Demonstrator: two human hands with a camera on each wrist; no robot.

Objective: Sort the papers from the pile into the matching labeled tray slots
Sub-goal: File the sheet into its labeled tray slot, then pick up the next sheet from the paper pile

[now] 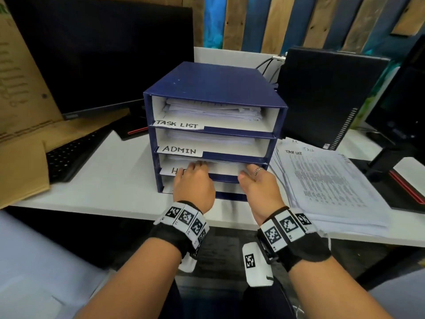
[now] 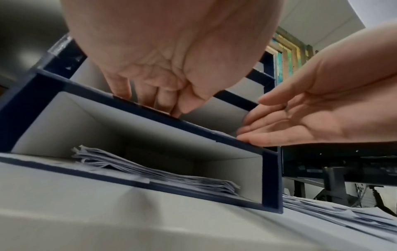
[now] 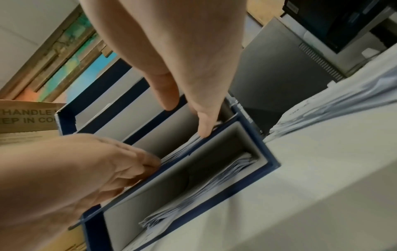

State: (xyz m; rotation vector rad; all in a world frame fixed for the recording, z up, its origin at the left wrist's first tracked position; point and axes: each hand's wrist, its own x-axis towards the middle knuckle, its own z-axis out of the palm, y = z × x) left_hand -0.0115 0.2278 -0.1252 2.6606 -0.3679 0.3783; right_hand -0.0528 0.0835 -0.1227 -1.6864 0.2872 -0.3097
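A blue tray (image 1: 213, 88) with four stacked slots stands mid-desk (image 1: 110, 180), near the front edge. Its top slots read TASK LIST (image 1: 177, 123) and ADMIN (image 1: 180, 150); both hold papers. Both hands reach into the third slot, whose label is mostly covered. The left hand (image 1: 194, 183) lies palm down, its fingers close together and straight, the tips on the papers (image 1: 220, 165) in that slot. The right hand (image 1: 259, 183), with a ring, has straight, slightly spread fingers at the slot's right end, touching its front lip. The pile (image 1: 331, 183) lies on the desk just right of the tray, its top sheet headed TASK LIST.
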